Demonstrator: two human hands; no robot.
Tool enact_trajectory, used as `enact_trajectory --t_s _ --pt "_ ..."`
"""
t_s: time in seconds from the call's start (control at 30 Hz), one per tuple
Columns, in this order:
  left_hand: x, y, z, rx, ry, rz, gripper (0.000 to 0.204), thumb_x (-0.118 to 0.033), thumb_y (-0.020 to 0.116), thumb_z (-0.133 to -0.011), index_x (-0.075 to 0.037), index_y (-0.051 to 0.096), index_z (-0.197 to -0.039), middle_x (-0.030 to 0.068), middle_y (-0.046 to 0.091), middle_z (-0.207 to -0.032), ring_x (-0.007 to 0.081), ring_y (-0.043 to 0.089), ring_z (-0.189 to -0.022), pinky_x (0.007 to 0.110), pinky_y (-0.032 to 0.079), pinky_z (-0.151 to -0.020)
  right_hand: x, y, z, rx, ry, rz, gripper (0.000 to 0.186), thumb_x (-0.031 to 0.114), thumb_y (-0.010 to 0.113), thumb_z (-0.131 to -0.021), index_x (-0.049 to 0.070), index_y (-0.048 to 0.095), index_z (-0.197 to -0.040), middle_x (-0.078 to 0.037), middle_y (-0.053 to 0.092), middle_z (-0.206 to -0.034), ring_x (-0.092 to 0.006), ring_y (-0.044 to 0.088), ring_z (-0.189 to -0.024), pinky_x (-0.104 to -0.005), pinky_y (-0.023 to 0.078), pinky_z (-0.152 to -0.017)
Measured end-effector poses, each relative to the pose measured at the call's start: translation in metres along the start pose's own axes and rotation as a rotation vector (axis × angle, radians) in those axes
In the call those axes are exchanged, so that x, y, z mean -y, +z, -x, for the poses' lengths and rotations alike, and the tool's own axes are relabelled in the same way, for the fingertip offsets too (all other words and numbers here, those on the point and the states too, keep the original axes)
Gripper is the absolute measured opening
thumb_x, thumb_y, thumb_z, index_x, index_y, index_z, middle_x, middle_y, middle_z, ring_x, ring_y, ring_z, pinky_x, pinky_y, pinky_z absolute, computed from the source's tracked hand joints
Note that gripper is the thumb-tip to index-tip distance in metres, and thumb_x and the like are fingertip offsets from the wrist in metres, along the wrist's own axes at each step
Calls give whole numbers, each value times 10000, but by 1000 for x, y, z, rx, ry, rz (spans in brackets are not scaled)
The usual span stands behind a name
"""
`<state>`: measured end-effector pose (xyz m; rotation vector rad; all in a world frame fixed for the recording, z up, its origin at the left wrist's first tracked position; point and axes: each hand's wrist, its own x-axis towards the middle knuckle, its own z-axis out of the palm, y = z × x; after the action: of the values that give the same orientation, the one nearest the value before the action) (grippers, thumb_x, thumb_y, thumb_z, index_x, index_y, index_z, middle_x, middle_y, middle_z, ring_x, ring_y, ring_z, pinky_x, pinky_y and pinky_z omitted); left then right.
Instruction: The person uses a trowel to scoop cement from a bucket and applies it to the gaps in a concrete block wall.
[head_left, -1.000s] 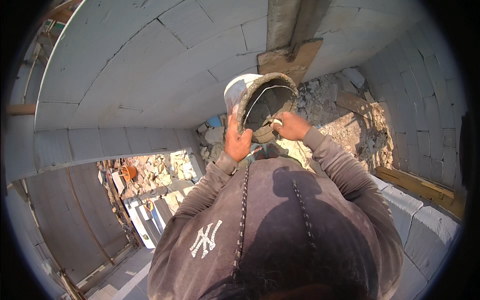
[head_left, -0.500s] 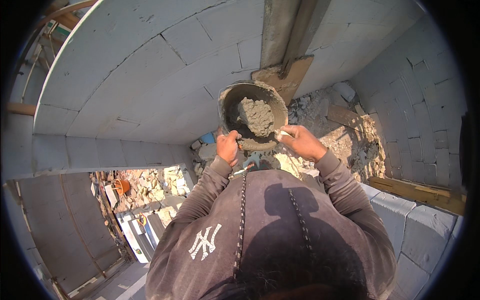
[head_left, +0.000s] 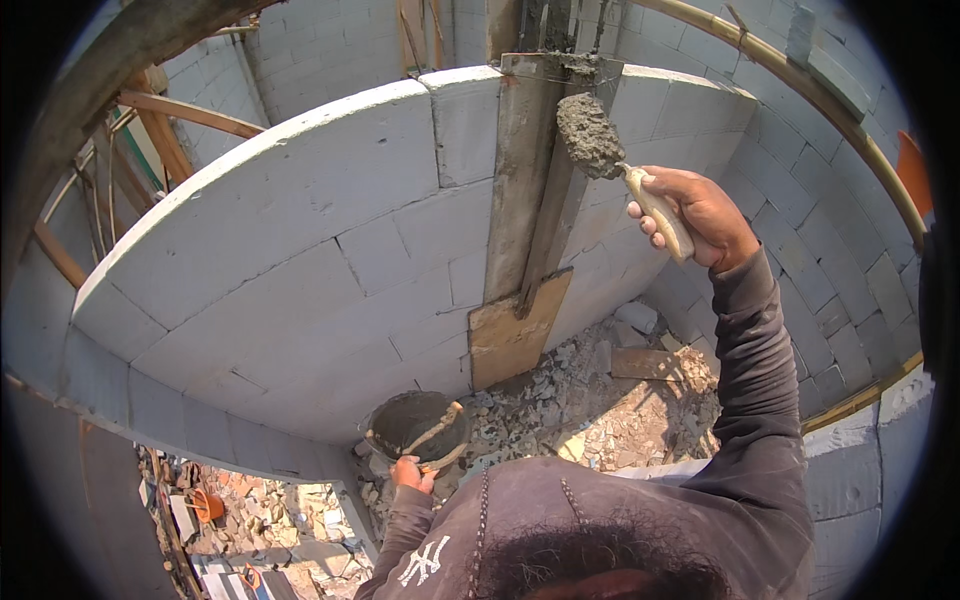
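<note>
My right hand (head_left: pixel 700 215) is raised and closed round the pale handle of a trowel (head_left: pixel 660 215). A thick lump of wet grey mortar (head_left: pixel 590 135) covers its blade, just in front of the upper part of an upright board form (head_left: pixel 520 180) on the block wall. More mortar lies at the form's top, near some thin wire. Low down on the left, my left hand (head_left: pixel 410 473) grips the near rim of a mortar-smeared bucket (head_left: pixel 466 440). A pale, stick-like piece (head_left: pixel 437 425) lies across the bucket's mouth.
A light block wall (head_left: pixel 300 220) curves across in front, with a plywood sheet (head_left: pixel 520 330) leaning at the form's foot. Rubble (head_left: pixel 560 410) covers the ground below. A bamboo pole (head_left: pixel 800 85) arches at upper right; timber (head_left: pixel 190 113) crosses at upper left. An orange bucket (head_left: pixel 208 505) stands lower left.
My right hand has lifted from the bucket up to the form's upper part, carrying mortar on the trowel. My left hand still holds the bucket, now lower left in view. The view has tilted upward.
</note>
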<state>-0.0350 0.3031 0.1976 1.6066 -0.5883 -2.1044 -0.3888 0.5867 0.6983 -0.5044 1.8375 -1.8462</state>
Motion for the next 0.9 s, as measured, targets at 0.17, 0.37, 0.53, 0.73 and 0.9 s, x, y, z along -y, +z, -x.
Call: enact_trajectory --t_s 0.17,0.37,0.53,0.73,0.9 --pt "18 -89 -25 -254 143 -14 620 -102 579 -784 -18 450 -1385 258 458 -1358 404 586 -1156 620 591 -844 86 13 -95 -191 -345 131 382 200 574 -1048 -64 543 -1323 -125 665 -991 -131 659 -728 -258 585 -569" --pt "16 -184 -54 -47 432 -1562 412 -212 696 -846 -41 661 -1219 160 606 -1308 284 579 -1193 477 465 -1080 49 26 -242 -621 -747 663 355 266 672 -930 -42 693 -1105 -222 751 -1020 -339 736 -949 -452 572 -874" --pt "26 -192 -55 -97 477 -921 487 -231 952 -584 -46 744 -984 126 759 -983 272 700 -938 461 551 -920 24 39 -242 -668 -782 568 436 281 710 -912 -28 678 -1219 -243 739 -1125 -369 724 -1036 -433 562 -924" --pt "2 -106 1 -124 222 -91 91 -93 532 -821 -5 554 -821 166 610 -870 344 713 -704 495 646 -552 -48 58 -128 -427 -732 203 408 194 698 -999 -6 600 -1342 -64 674 -1055 -96 657 -848 -232 562 -669" --pt "-43 -25 72 -6 132 -351 701 -75 586 -808 -93 374 -1476 101 558 -815 242 554 -529 388 469 -414 -201 76 -14 -163 -407 369 406 193 678 -1004 7 625 -1361 -60 691 -1056 -155 678 -887 -330 572 -750"
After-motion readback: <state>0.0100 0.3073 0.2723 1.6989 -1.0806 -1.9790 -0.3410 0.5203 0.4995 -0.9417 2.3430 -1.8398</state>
